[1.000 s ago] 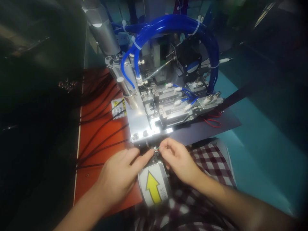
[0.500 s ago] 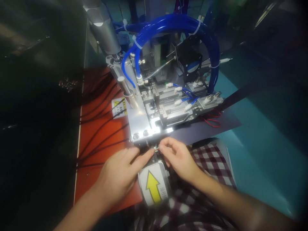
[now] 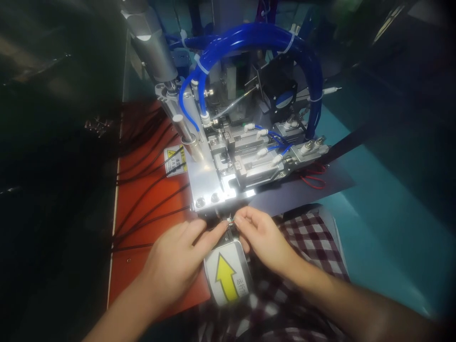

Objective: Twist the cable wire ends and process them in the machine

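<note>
Just in front of the machine's metal plate (image 3: 206,183), my two hands meet over a small bright piece with thin wire ends (image 3: 230,221). My right hand (image 3: 263,237) pinches thin wires at its right side between thumb and fingertips. From the left, my left hand (image 3: 174,259) reaches in palm down, one digit stretched to the piece and touching it. Its other fingers are bent, their tips hidden against the machine's front. Whatever they grip cannot be made out. Below the fingertips is a white cover with a yellow arrow (image 3: 226,275).
A thick bundle of blue air tubes (image 3: 256,33) arches over the machine's cylinders (image 3: 258,173). Black cables (image 3: 149,190) cross the orange base plate (image 3: 142,280) on the left. Red wires (image 3: 313,180) hang at the right. A checkered cloth (image 3: 309,242) covers the lap.
My right fingertips have shifted slightly left, closer to the small piece, and less of the coloured wires shows. My left hand stays almost in place. The view has shifted a little.
</note>
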Demonstrator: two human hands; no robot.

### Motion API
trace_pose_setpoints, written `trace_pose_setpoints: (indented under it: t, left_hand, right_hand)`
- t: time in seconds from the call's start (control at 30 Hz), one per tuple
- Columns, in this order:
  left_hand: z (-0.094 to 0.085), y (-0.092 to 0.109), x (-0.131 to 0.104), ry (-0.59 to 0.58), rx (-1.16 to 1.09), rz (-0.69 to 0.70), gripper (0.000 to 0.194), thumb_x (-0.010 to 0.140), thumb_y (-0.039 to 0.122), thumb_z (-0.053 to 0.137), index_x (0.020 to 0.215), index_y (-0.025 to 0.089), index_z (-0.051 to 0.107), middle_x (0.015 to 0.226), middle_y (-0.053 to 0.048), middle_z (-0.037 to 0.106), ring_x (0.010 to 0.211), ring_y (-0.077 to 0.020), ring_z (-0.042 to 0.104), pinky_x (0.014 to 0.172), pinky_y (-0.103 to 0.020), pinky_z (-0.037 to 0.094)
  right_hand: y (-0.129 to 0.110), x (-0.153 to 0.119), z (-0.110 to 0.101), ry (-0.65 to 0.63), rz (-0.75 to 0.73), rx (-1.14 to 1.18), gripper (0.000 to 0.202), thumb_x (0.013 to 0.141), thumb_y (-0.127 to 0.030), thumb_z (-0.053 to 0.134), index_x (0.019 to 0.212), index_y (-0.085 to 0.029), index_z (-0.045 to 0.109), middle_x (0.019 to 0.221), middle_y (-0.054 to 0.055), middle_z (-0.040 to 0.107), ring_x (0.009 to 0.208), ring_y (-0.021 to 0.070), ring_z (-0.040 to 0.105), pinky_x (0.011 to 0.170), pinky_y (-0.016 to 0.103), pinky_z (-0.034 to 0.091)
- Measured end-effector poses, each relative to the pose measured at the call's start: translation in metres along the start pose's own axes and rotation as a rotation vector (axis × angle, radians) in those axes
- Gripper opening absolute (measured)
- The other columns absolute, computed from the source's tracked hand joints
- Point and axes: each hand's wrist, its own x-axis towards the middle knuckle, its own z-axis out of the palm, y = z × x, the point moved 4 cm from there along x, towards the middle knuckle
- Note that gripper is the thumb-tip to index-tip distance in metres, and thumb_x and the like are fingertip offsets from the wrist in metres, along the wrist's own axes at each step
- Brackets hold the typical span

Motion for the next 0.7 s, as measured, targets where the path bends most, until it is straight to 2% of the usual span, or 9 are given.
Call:
trace_pose_setpoints:
  t: [0.23,0.33,0.53,0.7]
  left_hand:
    - [-0.002,0.001,0.000,0.018,-0.022,0.006,0.041,0.090,0.005,0.034,0.122,0.017,0.055,0.076,-0.002,0.044,0.062,-0.0144,0.045,0.049,-0.023,0.034]
    - [-0.002,0.000,0.000,0.013,-0.027,0.001,0.042,0.089,0.003,0.034,0.123,0.017,0.055,0.077,-0.002,0.045,0.062,-0.0145,0.046,0.050,-0.023,0.035]
    - [-0.003,0.000,-0.001,0.020,-0.029,0.000,0.041,0.089,0.004,0.033,0.121,0.017,0.056,0.076,-0.002,0.046,0.062,-0.0148,0.046,0.050,-0.023,0.036]
    - [-0.001,-0.001,-0.002,0.004,-0.056,-0.014,0.043,0.089,0.003,0.034,0.125,0.017,0.053,0.079,-0.003,0.049,0.063,-0.0152,0.047,0.051,-0.024,0.037]
  right_hand:
    - [-0.001,-0.001,-0.011,0.031,-0.138,-0.064,0.013,0.088,-0.028,0.051,0.088,-0.017,0.057,0.055,-0.007,0.049,0.047,0.0091,0.047,0.048,0.022,0.038]
    - [-0.003,0.000,-0.012,0.039,-0.157,-0.104,0.012,0.085,-0.029,0.056,0.085,-0.017,0.058,0.059,-0.005,0.049,0.048,0.0091,0.047,0.046,0.022,0.037]
    - [-0.005,0.002,-0.010,0.053,-0.188,-0.139,0.011,0.083,-0.027,0.060,0.078,-0.017,0.058,0.054,-0.007,0.043,0.047,0.0089,0.041,0.045,0.022,0.033]
    - [-0.007,0.001,-0.010,0.106,-0.320,-0.230,0.009,0.085,-0.024,0.057,0.079,-0.018,0.059,0.067,-0.002,0.052,0.055,0.0107,0.046,0.052,0.024,0.040]
